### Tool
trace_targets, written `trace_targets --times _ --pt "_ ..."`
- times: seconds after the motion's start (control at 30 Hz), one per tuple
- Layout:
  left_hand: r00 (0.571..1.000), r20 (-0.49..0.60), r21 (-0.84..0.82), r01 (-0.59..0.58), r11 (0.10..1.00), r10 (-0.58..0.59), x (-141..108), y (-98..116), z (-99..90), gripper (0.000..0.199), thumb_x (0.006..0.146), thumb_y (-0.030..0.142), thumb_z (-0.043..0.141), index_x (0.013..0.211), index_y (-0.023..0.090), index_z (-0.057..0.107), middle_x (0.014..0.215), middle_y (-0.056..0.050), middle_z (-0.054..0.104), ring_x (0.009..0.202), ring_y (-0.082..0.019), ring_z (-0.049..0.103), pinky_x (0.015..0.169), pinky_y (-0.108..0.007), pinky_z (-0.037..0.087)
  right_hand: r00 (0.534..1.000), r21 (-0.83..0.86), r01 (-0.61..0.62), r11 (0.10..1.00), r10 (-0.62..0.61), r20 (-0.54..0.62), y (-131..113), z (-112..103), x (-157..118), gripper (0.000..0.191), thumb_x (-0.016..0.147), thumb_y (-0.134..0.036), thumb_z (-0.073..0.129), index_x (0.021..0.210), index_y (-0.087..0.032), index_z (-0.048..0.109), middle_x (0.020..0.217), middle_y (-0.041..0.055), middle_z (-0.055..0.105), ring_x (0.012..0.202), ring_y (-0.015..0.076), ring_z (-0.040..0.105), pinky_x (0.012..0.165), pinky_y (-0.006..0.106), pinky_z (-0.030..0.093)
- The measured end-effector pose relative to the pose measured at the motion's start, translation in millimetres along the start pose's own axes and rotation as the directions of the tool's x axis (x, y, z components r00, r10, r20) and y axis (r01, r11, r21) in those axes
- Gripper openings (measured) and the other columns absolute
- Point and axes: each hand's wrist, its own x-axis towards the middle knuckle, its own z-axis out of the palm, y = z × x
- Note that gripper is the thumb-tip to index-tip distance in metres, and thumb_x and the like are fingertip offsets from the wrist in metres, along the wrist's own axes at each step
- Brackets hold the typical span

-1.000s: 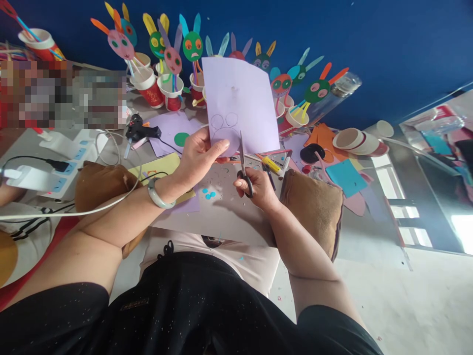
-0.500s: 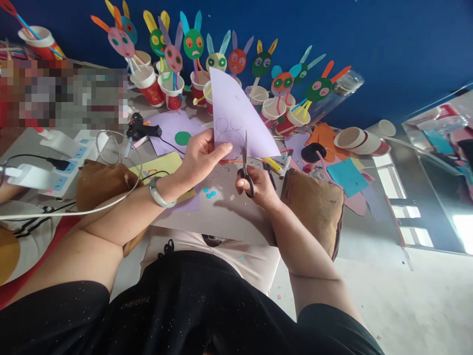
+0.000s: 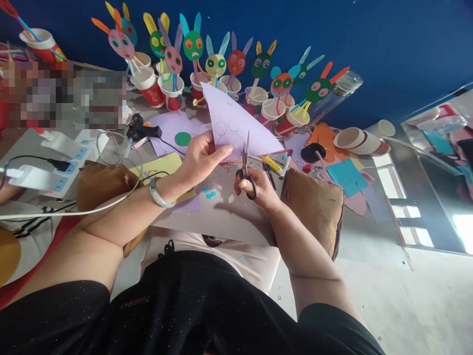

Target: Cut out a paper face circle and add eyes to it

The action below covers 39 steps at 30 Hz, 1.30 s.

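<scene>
A sheet of purple paper (image 3: 247, 121) with circles drawn on it is pinched between the thumb and fingers of my left hand (image 3: 203, 158), at its lower left edge. My right hand (image 3: 258, 186) is closed around the black handles of the scissors (image 3: 245, 160), whose blades point up at the paper's lower edge, beside the large drawn circle. Small blue paper discs (image 3: 210, 193) lie on the grey table (image 3: 229, 217) below the hands. A green disc (image 3: 182, 139) rests on more purple paper at the left.
Red and white cups (image 3: 173, 91) holding paper rabbit heads line the back. A black glue gun (image 3: 142, 129) and a power strip (image 3: 72, 165) are at the left. Brown cushions (image 3: 312, 209) flank the table; a yellow marker (image 3: 272, 163) lies at the right.
The purple sheet has tilted, its top corner moving down and left. The scissor blades have opened slightly, while both hands stay in nearly the same place.
</scene>
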Motion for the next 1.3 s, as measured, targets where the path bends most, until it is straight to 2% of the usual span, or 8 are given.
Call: trace_targets --times 0.37,0.63,0.8,1.0,1.3 --pt "1.0 -0.006 0.019 -0.017 1.0 0.017 -0.1 2.2 -0.5 0.042 0.086 0.062 0.082 0.086 0.023 0.068 0.078 -0.003 0.072 0.095 -0.024 0.076 0.088 -0.042 0.068 1.0 0.019 -0.024 1.0 0.025 -0.015 -1.0 -1.2 -0.6 0.074 0.07 -0.092 0.074 0.065 -0.02 0.06 0.05 -0.0002 0.06 0.05 0.0109 0.044 0.054 0.028 0.033" --pt "1.0 -0.009 -0.006 0.004 1.0 -0.004 -0.1 2.1 -0.6 0.034 0.086 0.052 0.083 0.089 0.022 0.068 0.081 -0.003 0.073 0.098 -0.024 0.077 0.092 -0.039 0.068 0.999 -0.015 -0.035 0.999 0.035 -0.039 -3.6 -2.2 -0.2 0.076 0.066 -0.094 0.076 0.064 -0.021 0.058 0.049 -0.0008 0.06 0.047 0.0106 0.043 0.052 0.028 0.031" --pt "1.0 -0.001 -0.022 0.016 1.0 -0.016 0.1 2.1 0.0 0.035 0.085 0.053 0.084 0.089 0.022 0.069 0.08 -0.003 0.074 0.091 -0.022 0.077 0.084 -0.037 0.069 0.998 -0.045 -0.038 0.998 0.035 -0.055 -5.0 -3.7 0.1 0.077 0.065 -0.095 0.076 0.063 -0.021 0.057 0.048 -0.0006 0.059 0.048 0.0109 0.044 0.052 0.028 0.032" --pt "0.993 0.068 -0.094 0.101 0.99 -0.095 -1.7 5.7 0.6 0.032 0.086 0.05 0.083 0.089 0.022 0.067 0.076 -0.001 0.07 0.071 -0.016 0.07 0.062 -0.03 0.066 0.997 -0.047 -0.047 0.998 0.044 -0.061 -5.0 -3.7 0.6 0.076 0.064 -0.095 0.077 0.064 -0.021 0.058 0.048 -0.0002 0.06 0.048 0.011 0.044 0.052 0.028 0.032" --pt "0.991 0.082 -0.098 0.113 0.989 -0.105 -1.9 3.2 -0.9 0.036 0.086 0.053 0.084 0.094 0.022 0.068 0.083 -0.003 0.074 0.078 -0.019 0.074 0.067 -0.033 0.067 0.998 -0.06 -0.045 0.997 0.041 -0.054 -5.2 -3.8 0.5 0.077 0.064 -0.096 0.075 0.063 -0.021 0.057 0.048 -0.0005 0.058 0.047 0.011 0.043 0.05 0.028 0.032"
